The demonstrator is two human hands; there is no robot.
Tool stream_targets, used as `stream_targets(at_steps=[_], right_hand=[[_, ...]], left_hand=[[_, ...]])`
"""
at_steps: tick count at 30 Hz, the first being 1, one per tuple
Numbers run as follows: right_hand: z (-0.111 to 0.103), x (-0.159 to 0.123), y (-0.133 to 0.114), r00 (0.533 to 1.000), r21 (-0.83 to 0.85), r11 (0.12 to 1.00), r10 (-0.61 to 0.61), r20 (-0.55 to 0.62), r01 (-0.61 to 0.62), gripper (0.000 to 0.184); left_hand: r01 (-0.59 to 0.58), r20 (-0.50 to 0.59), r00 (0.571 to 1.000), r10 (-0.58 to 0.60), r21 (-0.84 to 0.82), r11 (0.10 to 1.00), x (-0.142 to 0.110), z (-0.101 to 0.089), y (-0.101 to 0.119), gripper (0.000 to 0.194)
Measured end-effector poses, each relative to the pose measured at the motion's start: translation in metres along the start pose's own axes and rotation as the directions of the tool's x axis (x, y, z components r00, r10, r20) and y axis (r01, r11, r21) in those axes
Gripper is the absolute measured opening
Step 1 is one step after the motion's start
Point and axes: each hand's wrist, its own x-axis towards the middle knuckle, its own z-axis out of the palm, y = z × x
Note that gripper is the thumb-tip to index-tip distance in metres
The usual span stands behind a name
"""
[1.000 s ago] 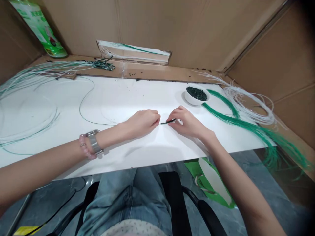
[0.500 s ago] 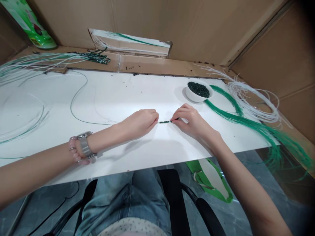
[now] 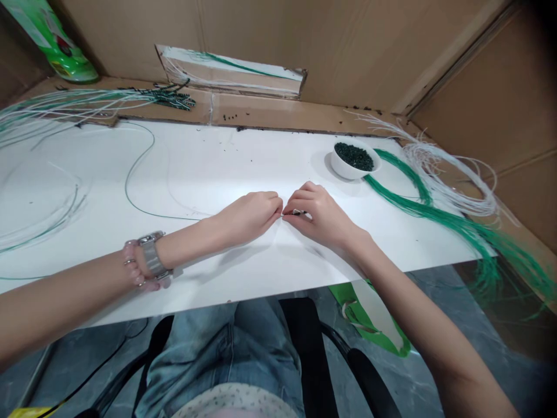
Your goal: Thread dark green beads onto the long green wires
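Observation:
My left hand (image 3: 257, 213) is closed in a pinch on a thin green cord (image 3: 141, 206), which trails away to the left across the white tabletop. Against its fingertips, almost touching, comes my right hand (image 3: 319, 212), also closed. Small dark green beads (image 3: 299, 213) show between its thumb and fingers. The stretch of cord between the two hands is nearly all hidden by the fingers. Behind my right hand stands a white bowl (image 3: 340, 169) heaped with the same kind of dark beads.
Green cords (image 3: 409, 206) and a white cord bundle (image 3: 470, 191) lie at the right. Beaded strands (image 3: 172, 97) rest at the back left, near a green bottle (image 3: 73, 64). Cardboard walls (image 3: 348, 52) enclose the white table (image 3: 209, 154). Loose beads dot the back edge.
My right hand has moved left, up to my left hand. The short beaded stretch that showed between them is now covered by fingers. My left hand has barely shifted.

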Motion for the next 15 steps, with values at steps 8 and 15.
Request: stream_targets(at_steps=[8, 15], right_hand=[[-0.002, -0.011, 0.009, 0.999, -0.03, 0.999, -0.011, -0.031, 0.01, 0.013], [-0.008, -0.013, 0.013, 0.997, 0.019, 1.0, -0.016, -0.078, 0.018, 0.006]], left_hand=[[0.009, 0.029, 1.0, -0.009, 0.014, 1.0, 0.0, 0.0, 0.001, 0.022], [0.02, 0.04, 0.999, -0.02, 0.004, 1.0, 0.001, -0.001, 0.001, 0.023]])
